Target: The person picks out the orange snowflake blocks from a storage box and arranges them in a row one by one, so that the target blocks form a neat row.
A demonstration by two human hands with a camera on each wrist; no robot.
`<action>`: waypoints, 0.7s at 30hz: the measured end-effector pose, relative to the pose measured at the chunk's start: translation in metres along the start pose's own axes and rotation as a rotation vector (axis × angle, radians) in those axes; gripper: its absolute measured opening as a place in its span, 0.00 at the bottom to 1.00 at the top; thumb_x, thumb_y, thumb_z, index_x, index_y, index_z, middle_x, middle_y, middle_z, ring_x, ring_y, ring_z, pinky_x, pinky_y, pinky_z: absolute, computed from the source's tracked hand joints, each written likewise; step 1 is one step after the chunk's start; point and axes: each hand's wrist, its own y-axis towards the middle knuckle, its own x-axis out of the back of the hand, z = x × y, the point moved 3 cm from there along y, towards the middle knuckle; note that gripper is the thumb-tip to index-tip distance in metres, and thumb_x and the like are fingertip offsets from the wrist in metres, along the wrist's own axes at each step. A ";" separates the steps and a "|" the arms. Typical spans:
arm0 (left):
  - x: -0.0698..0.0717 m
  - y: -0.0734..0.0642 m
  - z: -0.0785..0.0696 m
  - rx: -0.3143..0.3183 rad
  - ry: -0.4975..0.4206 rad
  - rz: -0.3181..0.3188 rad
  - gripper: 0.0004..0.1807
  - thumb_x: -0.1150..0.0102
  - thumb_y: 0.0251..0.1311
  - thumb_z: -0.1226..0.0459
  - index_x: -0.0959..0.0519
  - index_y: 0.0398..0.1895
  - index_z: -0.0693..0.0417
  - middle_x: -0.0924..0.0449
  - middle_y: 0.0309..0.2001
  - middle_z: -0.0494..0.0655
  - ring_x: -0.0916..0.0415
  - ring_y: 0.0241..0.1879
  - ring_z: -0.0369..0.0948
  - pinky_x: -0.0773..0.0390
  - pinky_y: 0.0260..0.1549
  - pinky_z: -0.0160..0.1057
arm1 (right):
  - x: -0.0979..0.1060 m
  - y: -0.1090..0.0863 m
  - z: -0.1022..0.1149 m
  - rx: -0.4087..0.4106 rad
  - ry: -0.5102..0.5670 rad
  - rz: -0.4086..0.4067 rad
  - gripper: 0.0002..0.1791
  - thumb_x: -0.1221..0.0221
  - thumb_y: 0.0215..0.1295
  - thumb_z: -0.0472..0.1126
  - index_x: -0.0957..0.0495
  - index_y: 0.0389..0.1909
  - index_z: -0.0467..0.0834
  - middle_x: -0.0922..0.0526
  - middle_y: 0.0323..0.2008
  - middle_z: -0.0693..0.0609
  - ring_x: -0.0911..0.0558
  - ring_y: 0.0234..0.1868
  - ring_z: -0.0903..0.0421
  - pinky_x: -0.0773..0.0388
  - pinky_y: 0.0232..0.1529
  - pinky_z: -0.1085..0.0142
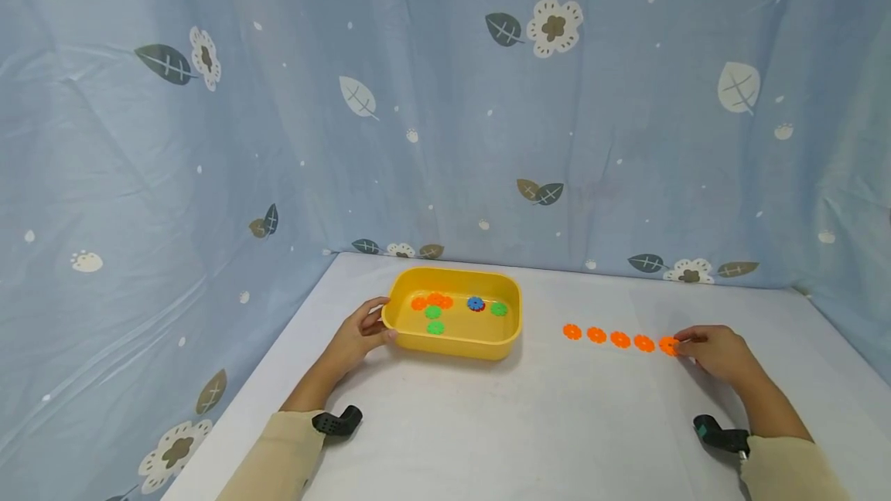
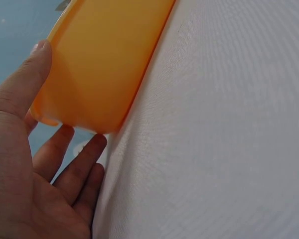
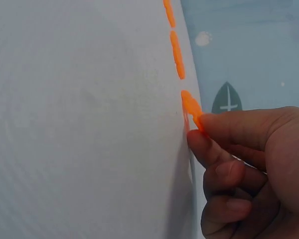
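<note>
My right hand (image 1: 720,354) pinches an orange flower-shaped plastic disc (image 3: 192,105) between thumb and index finger, with one edge tipped up off the white table. That disc is at the right end of a row of orange discs (image 1: 620,340), the others lying flat with small gaps. At the left, my left hand (image 1: 356,339) holds the end of a yellow plastic basin (image 1: 445,345), its thumb along the long side and its fingertips against the short end wall. Inside the basin lie several orange discs (image 1: 435,298), green discs (image 1: 435,328) and a blue disc (image 1: 476,303) overlapping a red one.
A white cloth (image 1: 529,424) covers the table, which ends at a blue patterned curtain (image 1: 445,138) behind and to the left. A black wrist-camera mount (image 1: 337,421) sits on the left wrist, and another mount (image 1: 720,435) on the right.
</note>
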 end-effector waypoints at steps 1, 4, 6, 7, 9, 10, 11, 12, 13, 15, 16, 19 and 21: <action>0.000 0.000 0.000 0.001 0.001 0.000 0.41 0.31 0.59 0.60 0.40 0.73 0.55 0.36 0.68 0.60 0.30 0.61 0.55 0.29 0.58 0.50 | 0.000 0.000 0.001 -0.005 -0.008 0.000 0.20 0.40 0.64 0.41 0.24 0.50 0.29 0.22 0.42 0.35 0.25 0.35 0.47 0.24 0.30 0.62; 0.000 0.001 0.002 -0.001 -0.003 0.001 0.41 0.31 0.58 0.60 0.40 0.72 0.55 0.37 0.68 0.60 0.30 0.61 0.55 0.29 0.58 0.49 | 0.000 0.001 0.002 -0.013 -0.032 -0.012 0.19 0.39 0.64 0.40 0.23 0.48 0.29 0.22 0.42 0.34 0.25 0.36 0.45 0.24 0.32 0.58; 0.001 0.002 0.002 -0.002 -0.007 0.003 0.41 0.31 0.58 0.60 0.40 0.72 0.55 0.37 0.68 0.60 0.30 0.61 0.55 0.29 0.58 0.49 | 0.000 0.002 0.003 -0.019 -0.037 -0.019 0.18 0.38 0.64 0.41 0.23 0.47 0.29 0.22 0.42 0.33 0.26 0.37 0.43 0.24 0.34 0.55; 0.000 0.002 0.002 -0.002 -0.009 0.003 0.41 0.31 0.58 0.60 0.40 0.72 0.55 0.37 0.68 0.60 0.30 0.61 0.55 0.29 0.58 0.49 | -0.001 0.002 0.003 -0.022 -0.039 -0.023 0.18 0.38 0.64 0.40 0.23 0.47 0.29 0.22 0.42 0.33 0.25 0.38 0.43 0.24 0.35 0.54; 0.000 0.002 0.002 0.000 -0.007 0.002 0.41 0.31 0.58 0.61 0.40 0.72 0.55 0.37 0.68 0.60 0.30 0.61 0.55 0.28 0.57 0.49 | -0.002 0.002 0.004 -0.023 -0.039 -0.016 0.18 0.38 0.64 0.40 0.23 0.47 0.29 0.22 0.42 0.33 0.26 0.38 0.43 0.24 0.36 0.52; 0.000 0.002 0.003 0.003 -0.006 0.001 0.41 0.31 0.58 0.60 0.40 0.72 0.55 0.37 0.68 0.60 0.30 0.61 0.55 0.28 0.57 0.48 | -0.002 0.002 0.004 -0.022 -0.038 -0.013 0.18 0.39 0.64 0.40 0.23 0.47 0.29 0.22 0.43 0.32 0.26 0.38 0.42 0.24 0.37 0.52; 0.001 0.002 0.002 0.004 -0.006 0.000 0.41 0.31 0.58 0.61 0.40 0.72 0.55 0.37 0.68 0.59 0.29 0.61 0.54 0.28 0.57 0.48 | -0.002 0.003 0.004 -0.023 -0.037 -0.011 0.18 0.39 0.64 0.40 0.23 0.47 0.29 0.22 0.43 0.33 0.26 0.38 0.42 0.24 0.37 0.51; 0.001 0.002 0.002 0.005 -0.005 -0.001 0.41 0.31 0.58 0.61 0.40 0.72 0.55 0.37 0.68 0.59 0.29 0.61 0.54 0.27 0.57 0.48 | -0.003 0.003 0.004 -0.021 -0.040 -0.011 0.17 0.39 0.64 0.39 0.23 0.47 0.29 0.22 0.42 0.33 0.25 0.38 0.43 0.24 0.37 0.51; 0.001 0.002 0.002 0.006 -0.005 -0.002 0.41 0.31 0.58 0.61 0.40 0.72 0.54 0.37 0.68 0.59 0.29 0.61 0.54 0.27 0.57 0.48 | -0.003 0.003 0.004 -0.019 -0.043 -0.010 0.17 0.39 0.64 0.39 0.23 0.46 0.29 0.22 0.42 0.33 0.25 0.38 0.43 0.24 0.37 0.51; 0.001 0.003 0.002 0.006 -0.004 -0.005 0.40 0.31 0.58 0.61 0.40 0.72 0.54 0.36 0.68 0.59 0.29 0.60 0.54 0.27 0.56 0.48 | -0.003 0.003 0.003 -0.021 -0.043 -0.008 0.17 0.38 0.63 0.39 0.22 0.46 0.29 0.22 0.41 0.33 0.26 0.38 0.43 0.24 0.36 0.51; 0.001 0.003 0.002 0.006 -0.006 -0.006 0.40 0.31 0.58 0.61 0.40 0.72 0.54 0.36 0.68 0.59 0.29 0.60 0.54 0.27 0.56 0.47 | -0.003 0.004 0.003 -0.025 -0.042 -0.009 0.17 0.38 0.63 0.39 0.22 0.46 0.29 0.22 0.41 0.33 0.25 0.38 0.43 0.24 0.36 0.52; 0.000 0.002 0.001 0.002 -0.006 -0.008 0.41 0.31 0.58 0.61 0.39 0.72 0.54 0.36 0.68 0.59 0.29 0.60 0.54 0.26 0.56 0.47 | -0.003 0.004 0.003 -0.036 -0.035 -0.006 0.17 0.37 0.62 0.39 0.22 0.45 0.29 0.22 0.40 0.34 0.26 0.38 0.42 0.23 0.37 0.51; 0.000 0.002 0.000 -0.001 -0.010 -0.005 0.41 0.31 0.58 0.61 0.40 0.72 0.55 0.36 0.68 0.59 0.29 0.60 0.55 0.26 0.56 0.47 | -0.003 0.004 0.003 -0.046 -0.025 -0.003 0.17 0.37 0.62 0.39 0.23 0.45 0.29 0.22 0.40 0.34 0.26 0.38 0.42 0.23 0.38 0.51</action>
